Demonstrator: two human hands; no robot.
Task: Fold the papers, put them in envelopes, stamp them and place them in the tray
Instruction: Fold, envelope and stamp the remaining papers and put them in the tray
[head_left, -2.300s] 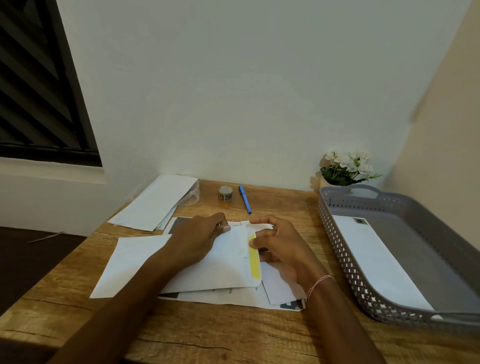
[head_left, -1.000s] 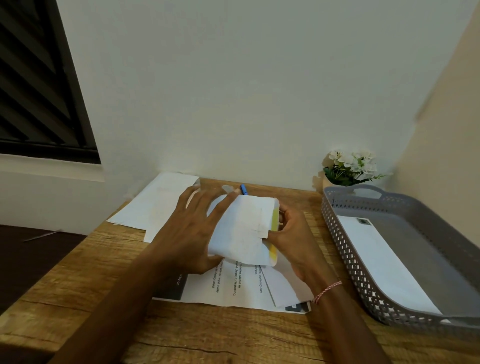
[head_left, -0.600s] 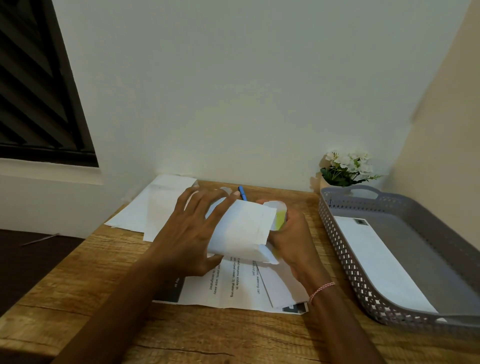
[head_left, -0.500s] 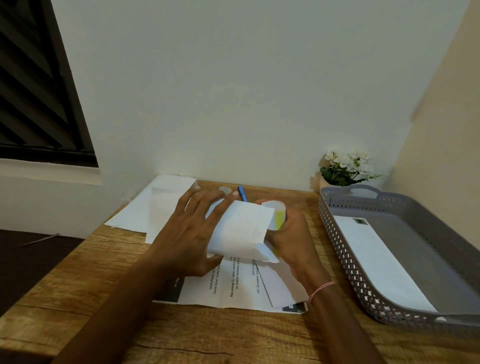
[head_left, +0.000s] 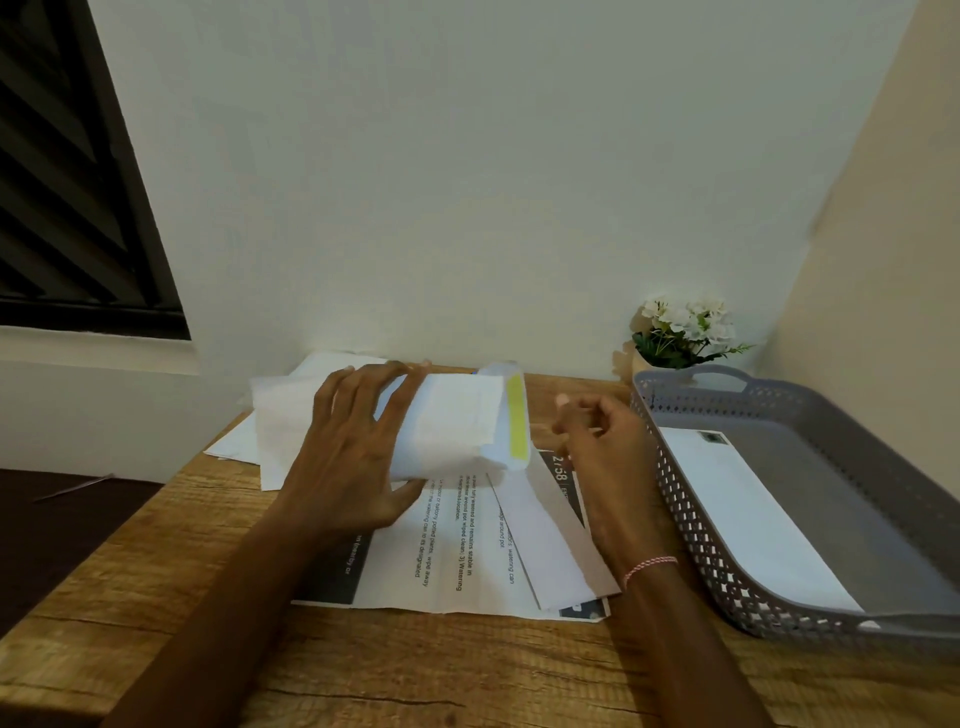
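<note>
My left hand (head_left: 353, 457) holds a white envelope (head_left: 452, 426) raised a little above the wooden desk (head_left: 363, 670), fingers spread over its top and thumb underneath. The envelope's flap is open at the right end and shows a yellow adhesive strip (head_left: 516, 423). My right hand (head_left: 602, 441) hovers just right of the flap, apart from it, fingers loosely curled and blurred, holding nothing I can see. Under both hands lies a printed sheet (head_left: 457, 566) with a folded white paper (head_left: 550, 551) on it. The grey perforated tray (head_left: 675, 499) at the right holds one stamped envelope (head_left: 743, 514).
A pile of white envelopes (head_left: 231, 447) lies at the back left of the desk, partly hidden by my left hand. A small pot of white flowers (head_left: 680, 332) stands behind the tray against the wall. A dark window is at the far left.
The envelope was lifted off the desk by both hands. My right hand has now let go of the flap end and moved right; the flap with the yellow strip stands open.
</note>
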